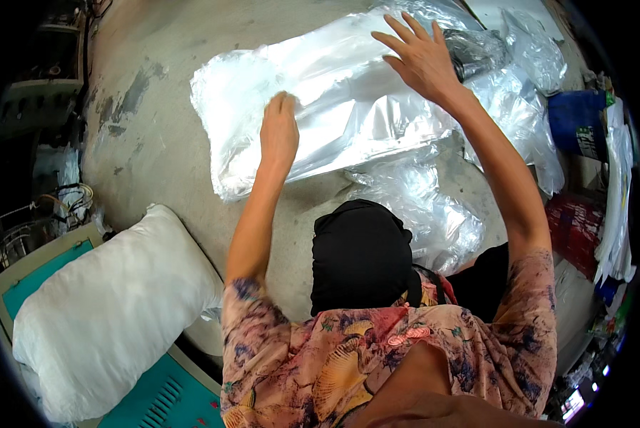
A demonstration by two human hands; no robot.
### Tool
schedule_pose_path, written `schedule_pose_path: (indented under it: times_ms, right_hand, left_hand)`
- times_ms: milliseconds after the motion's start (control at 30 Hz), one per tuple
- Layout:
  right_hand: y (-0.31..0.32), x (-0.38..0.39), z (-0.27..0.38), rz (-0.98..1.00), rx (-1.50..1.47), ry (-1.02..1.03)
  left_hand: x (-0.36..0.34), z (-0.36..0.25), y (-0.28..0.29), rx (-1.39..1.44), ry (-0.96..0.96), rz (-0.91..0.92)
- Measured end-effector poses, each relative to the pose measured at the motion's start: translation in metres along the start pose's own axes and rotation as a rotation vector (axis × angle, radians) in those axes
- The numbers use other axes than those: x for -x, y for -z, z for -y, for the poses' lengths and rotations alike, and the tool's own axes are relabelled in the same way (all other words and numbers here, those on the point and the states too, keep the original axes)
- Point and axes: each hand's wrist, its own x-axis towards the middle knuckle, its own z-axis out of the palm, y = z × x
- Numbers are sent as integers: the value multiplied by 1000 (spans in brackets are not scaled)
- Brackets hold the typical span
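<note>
A wide bundle of shiny clear plastic sheeting (348,93) lies flattened on the concrete floor in front of me. Toward its left end, my left hand (280,135) is closed, its curled fingers pressed together on the plastic; the fingertips are partly hidden. My right hand (423,60) is over the far right part of the bundle, with fingers spread and nothing held in them. A dark, film-wrapped bundle (477,51) sits just beyond the right wrist.
Loose clear plastic (423,203) lies nearer me, and more crumpled film (534,53) is at far right. A stuffed white sack (120,314) rests on a teal-topped piece (159,392) at left. Rightward stand a blue bucket (577,123) and red container (575,232). Rounded black cloth (363,257) is before my torso.
</note>
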Motion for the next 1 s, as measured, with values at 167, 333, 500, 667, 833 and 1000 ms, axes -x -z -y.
schedule_pose_path:
  times_ms: [167, 333, 500, 667, 833, 1000]
  right_hand:
    - [-40, -24, 20, 218, 38, -94]
    - [-38, -23, 29, 228, 93, -66]
    - [-110, 8, 13, 137, -97, -100]
    - [-147, 17, 24, 206, -174, -113]
    - [-172, 28, 32, 207, -257, -142]
    - [-180, 44, 25, 193, -270, -205]
  left_hand:
    - [-24, 9, -7, -238, 108, -120]
    - [-40, 64, 21, -841, 109, -61]
    - [-27, 82, 9, -764, 336, -13]
    - [-7, 117, -18, -473, 419, 53]
    - [-1, 126, -39, -454, 429, 74]
    - [-6, 123, -57, -473, 283, -41]
